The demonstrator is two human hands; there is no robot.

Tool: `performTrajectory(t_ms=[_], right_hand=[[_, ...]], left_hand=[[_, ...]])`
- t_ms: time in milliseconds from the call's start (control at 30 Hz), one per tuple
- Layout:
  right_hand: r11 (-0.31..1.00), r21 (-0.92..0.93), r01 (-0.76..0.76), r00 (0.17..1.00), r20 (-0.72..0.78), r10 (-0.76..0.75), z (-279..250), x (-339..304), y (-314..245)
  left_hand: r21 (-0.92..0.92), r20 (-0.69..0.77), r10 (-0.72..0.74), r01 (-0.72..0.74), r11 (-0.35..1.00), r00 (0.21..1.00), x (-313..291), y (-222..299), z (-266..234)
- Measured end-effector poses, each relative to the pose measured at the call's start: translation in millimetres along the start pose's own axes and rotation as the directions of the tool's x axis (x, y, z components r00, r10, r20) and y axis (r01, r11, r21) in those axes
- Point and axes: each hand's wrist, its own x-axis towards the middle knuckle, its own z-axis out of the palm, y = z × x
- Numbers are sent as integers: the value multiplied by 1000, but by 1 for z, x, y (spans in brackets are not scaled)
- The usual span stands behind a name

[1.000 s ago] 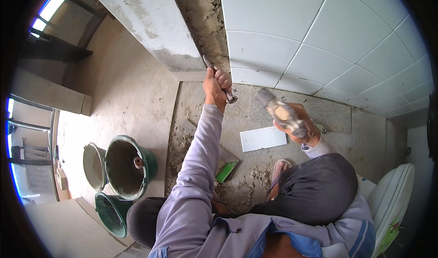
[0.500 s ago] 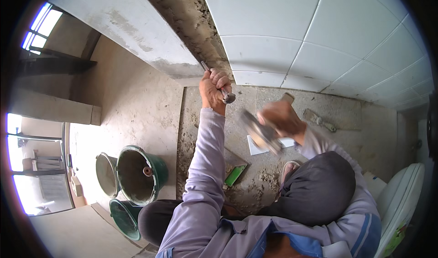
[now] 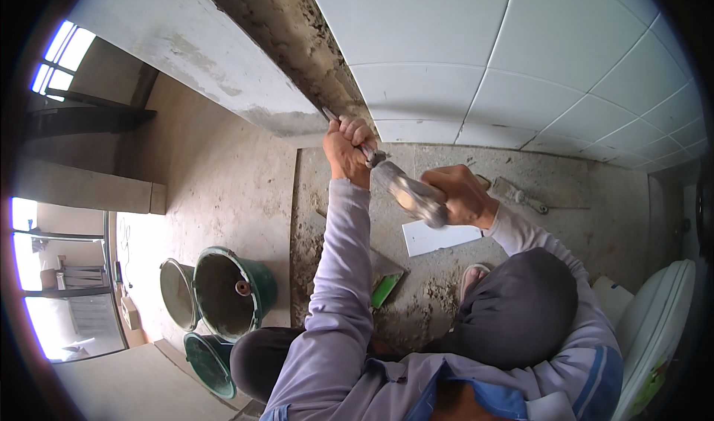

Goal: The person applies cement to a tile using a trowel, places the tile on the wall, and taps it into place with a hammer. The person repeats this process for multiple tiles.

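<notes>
My left hand is closed round a metal chisel. The chisel's tip rests at the rough, bare mortar strip between the pale plastered wall edge and the white tiles. In my right hand is a hammer, its head blurred by motion. The hammer's front end meets or nearly meets the chisel's butt; I cannot tell whether they touch. Most of the hammer's handle is hidden by my fingers. Below the hammer a white tile piece lies on the floor.
White wall tiles rise ahead and right. A trowel lies near the wall foot. Green buckets stand at left. A green-marked tool and rubble lie between my feet. A toilet stands at right.
The hammer has swung up and left toward the chisel's butt, from a spot further right and lower. My left hand keeps its hold on the chisel.
</notes>
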Motion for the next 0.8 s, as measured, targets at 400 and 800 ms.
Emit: performTrajectory(t_ms=[400,800], right_hand=[[996,55,74,996,48,-76,8,-14,-3],[983,-22,-184,966,178,185,11,20,-15]], left_hand=[[-98,38,-95,98,990,995,-6,10,0],[-198,43,-144,150,969,989,-5,26,-8]])
